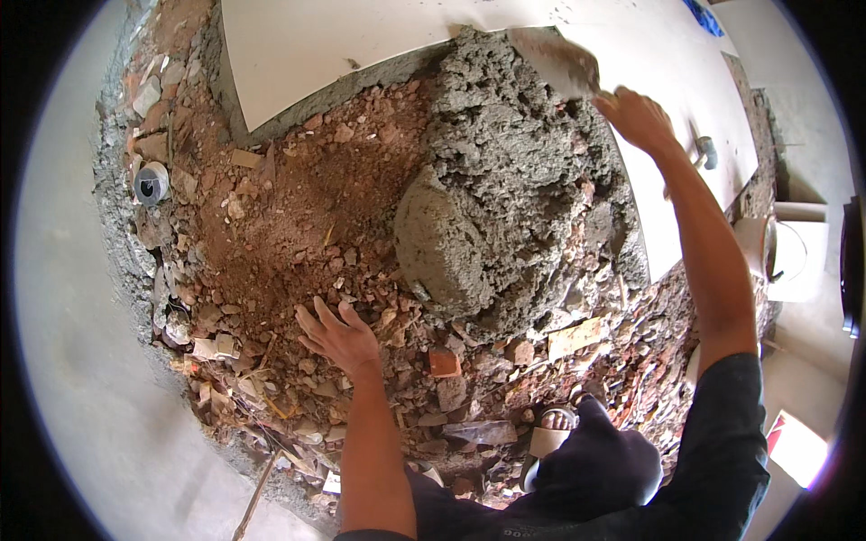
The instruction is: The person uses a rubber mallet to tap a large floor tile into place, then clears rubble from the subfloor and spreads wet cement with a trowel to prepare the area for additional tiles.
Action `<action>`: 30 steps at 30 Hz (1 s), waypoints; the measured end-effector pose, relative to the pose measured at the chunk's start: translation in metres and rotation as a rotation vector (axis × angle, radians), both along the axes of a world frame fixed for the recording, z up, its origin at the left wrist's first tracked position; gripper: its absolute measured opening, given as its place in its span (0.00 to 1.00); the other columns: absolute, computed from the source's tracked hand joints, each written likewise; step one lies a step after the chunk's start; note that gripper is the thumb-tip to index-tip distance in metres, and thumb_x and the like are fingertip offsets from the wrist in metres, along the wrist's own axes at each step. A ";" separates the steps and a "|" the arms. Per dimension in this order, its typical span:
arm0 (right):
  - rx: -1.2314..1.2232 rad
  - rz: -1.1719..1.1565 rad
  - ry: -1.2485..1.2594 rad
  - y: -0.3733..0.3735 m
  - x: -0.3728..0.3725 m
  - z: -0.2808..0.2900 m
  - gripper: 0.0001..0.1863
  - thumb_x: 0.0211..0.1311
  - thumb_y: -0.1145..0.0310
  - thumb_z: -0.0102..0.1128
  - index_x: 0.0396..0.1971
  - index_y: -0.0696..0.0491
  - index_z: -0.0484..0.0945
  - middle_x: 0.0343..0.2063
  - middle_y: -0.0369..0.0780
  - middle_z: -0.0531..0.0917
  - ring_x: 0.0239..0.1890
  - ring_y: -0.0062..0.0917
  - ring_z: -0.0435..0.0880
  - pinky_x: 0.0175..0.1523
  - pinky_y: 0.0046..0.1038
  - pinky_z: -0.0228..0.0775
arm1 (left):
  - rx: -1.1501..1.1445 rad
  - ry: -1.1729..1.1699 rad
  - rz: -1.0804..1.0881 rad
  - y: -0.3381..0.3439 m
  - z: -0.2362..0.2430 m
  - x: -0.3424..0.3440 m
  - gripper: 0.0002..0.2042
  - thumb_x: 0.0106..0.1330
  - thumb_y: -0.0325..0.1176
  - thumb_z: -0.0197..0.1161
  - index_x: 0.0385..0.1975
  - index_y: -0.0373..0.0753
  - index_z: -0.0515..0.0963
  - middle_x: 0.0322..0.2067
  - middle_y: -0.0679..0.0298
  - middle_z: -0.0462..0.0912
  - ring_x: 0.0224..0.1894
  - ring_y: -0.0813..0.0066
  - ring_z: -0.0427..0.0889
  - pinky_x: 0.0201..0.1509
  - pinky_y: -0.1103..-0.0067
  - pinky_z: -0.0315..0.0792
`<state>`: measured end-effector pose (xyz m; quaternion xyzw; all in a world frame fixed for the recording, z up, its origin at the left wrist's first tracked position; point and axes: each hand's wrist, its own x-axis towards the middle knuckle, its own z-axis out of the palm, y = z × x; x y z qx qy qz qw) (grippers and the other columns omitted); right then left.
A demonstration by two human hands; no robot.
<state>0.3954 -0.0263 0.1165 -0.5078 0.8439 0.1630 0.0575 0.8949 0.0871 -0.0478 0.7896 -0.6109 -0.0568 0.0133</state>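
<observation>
My right hand (640,117) is closed around the handle of a trowel (564,65), whose blade is smeared with grey mortar and blurred. The blade is at the far edge of a rough bed of wet mortar (514,171), where this meets the large white tiles. A smoother, rounded patch shows on the mortar's left side. My left hand (341,341) has its fingers spread and holds nothing. It is low over the broken rubble (307,379), left of and nearer than the mortar; whether it touches the stones I cannot tell.
One white tile (343,41) lies at the back, another (677,198) along the right with a mallet (705,153) on it. A pipe end (152,183) rises from the rubble at left. A brick piece (445,363) and my sandalled foot (552,435) are near the front.
</observation>
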 end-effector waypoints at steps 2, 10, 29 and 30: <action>-0.095 0.040 0.075 -0.019 0.019 -0.013 0.28 0.69 0.47 0.42 0.51 0.58 0.71 0.41 0.49 0.82 0.40 0.36 0.84 0.48 0.41 0.77 | -0.008 -0.025 -0.015 0.000 0.000 0.001 0.30 0.73 0.58 0.29 0.65 0.45 0.59 0.68 0.55 0.49 0.71 0.59 0.46 0.76 0.56 0.39; 0.032 0.279 -0.026 0.043 0.076 -0.019 0.22 0.72 0.48 0.36 0.41 0.52 0.70 0.33 0.41 0.80 0.28 0.28 0.83 0.30 0.30 0.82 | 0.026 -0.007 -0.014 -0.001 0.002 0.001 0.29 0.73 0.57 0.31 0.64 0.45 0.59 0.68 0.55 0.49 0.72 0.59 0.44 0.75 0.55 0.39; -0.236 0.407 -0.276 0.164 0.088 0.014 0.26 0.68 0.41 0.41 0.35 0.51 0.75 0.16 0.39 0.75 0.14 0.21 0.71 0.12 0.26 0.65 | -0.039 0.008 -0.071 -0.001 -0.001 0.004 0.27 0.74 0.54 0.34 0.62 0.43 0.62 0.66 0.53 0.52 0.72 0.56 0.45 0.72 0.52 0.41; -0.304 0.540 -0.362 0.180 0.100 0.023 0.22 0.66 0.44 0.48 0.30 0.48 0.75 0.16 0.37 0.74 0.13 0.19 0.70 0.11 0.24 0.65 | -0.040 0.004 -0.072 -0.001 -0.001 0.004 0.26 0.74 0.54 0.34 0.62 0.43 0.62 0.65 0.53 0.52 0.71 0.55 0.45 0.73 0.52 0.40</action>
